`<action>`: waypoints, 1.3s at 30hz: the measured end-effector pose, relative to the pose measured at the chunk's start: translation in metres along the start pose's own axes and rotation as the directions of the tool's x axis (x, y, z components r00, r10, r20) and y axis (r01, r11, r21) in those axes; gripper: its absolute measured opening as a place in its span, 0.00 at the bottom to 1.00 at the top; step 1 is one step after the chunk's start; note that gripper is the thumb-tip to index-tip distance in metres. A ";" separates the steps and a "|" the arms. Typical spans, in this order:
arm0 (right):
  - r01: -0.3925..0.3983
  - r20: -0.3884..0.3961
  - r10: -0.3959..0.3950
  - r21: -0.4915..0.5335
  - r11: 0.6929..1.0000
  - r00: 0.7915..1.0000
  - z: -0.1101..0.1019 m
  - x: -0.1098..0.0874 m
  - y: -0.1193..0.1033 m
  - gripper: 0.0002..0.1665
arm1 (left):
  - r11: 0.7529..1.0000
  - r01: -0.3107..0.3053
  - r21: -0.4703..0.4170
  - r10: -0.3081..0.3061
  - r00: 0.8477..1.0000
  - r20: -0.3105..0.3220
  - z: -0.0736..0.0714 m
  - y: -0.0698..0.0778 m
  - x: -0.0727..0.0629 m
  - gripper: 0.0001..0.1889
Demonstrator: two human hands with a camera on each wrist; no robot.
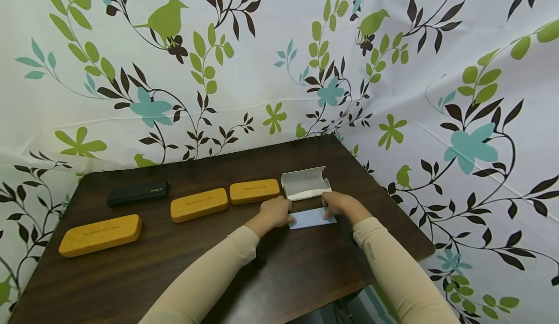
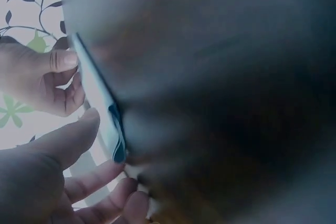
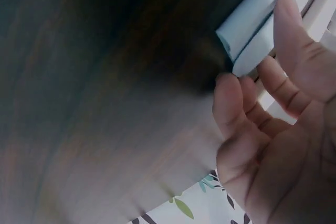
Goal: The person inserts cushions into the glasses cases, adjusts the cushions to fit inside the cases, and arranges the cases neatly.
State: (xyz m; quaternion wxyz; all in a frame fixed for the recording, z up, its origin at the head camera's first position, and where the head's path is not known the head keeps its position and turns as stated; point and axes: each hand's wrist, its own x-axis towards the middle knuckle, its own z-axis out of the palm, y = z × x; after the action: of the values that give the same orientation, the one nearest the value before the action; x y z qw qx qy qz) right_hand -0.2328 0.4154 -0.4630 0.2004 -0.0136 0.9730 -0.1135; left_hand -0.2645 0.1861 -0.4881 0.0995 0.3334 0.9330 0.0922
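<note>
A folded light-blue cloth [image 1: 309, 218] lies at the right part of the table, close in front of an opened white glasses case [image 1: 304, 183] with a grey lining. My left hand [image 1: 275, 211] pinches the cloth's left end between thumb and fingers. At the other end my right hand [image 1: 342, 203] pinches it too, its thumb on the upper face. Stacked folds show at the edge of the blue cloth [image 2: 105, 108] in the left wrist view. The right wrist view shows the right thumb [image 3: 289, 19] pressed on the cloth, with fingers curled at its edge.
Two yellow cases, one nearer [image 1: 254, 191] and one further left [image 1: 199, 205], stand left of the white case. Beyond them are a black case [image 1: 137, 193] and another yellow case [image 1: 100, 235]. A patterned curtain [image 1: 262, 72] hangs behind the dark wooden table [image 1: 183, 270].
</note>
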 end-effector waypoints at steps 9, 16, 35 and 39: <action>0.040 -0.011 -0.040 -0.040 0.998 0.999 0.004 0.001 0.005 0.17 | 0.999 0.030 -0.018 -0.030 1.000 -0.007 0.008 0.005 0.006 0.16; 0.108 0.047 -0.117 0.158 0.981 0.992 -0.003 -0.001 0.015 0.24 | 0.965 -0.033 -0.259 0.044 0.998 0.035 0.002 -0.010 0.004 0.16; 0.070 0.117 -0.183 0.629 0.774 0.976 -0.014 0.002 0.010 0.17 | 0.355 0.224 -0.908 0.076 0.961 0.266 -0.005 -0.050 -0.017 0.14; 0.072 0.130 -0.198 0.635 0.769 0.972 -0.015 0.003 0.006 0.19 | 0.334 0.228 -0.915 0.070 0.962 0.266 -0.005 -0.056 -0.020 0.14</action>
State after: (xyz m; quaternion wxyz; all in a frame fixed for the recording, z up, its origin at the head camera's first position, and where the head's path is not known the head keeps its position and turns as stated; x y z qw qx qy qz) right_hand -0.2413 0.4245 -0.4517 0.2761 -0.0271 0.8528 -0.4425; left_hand -0.2847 0.1303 -0.4939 0.3976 0.1778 0.7026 0.5627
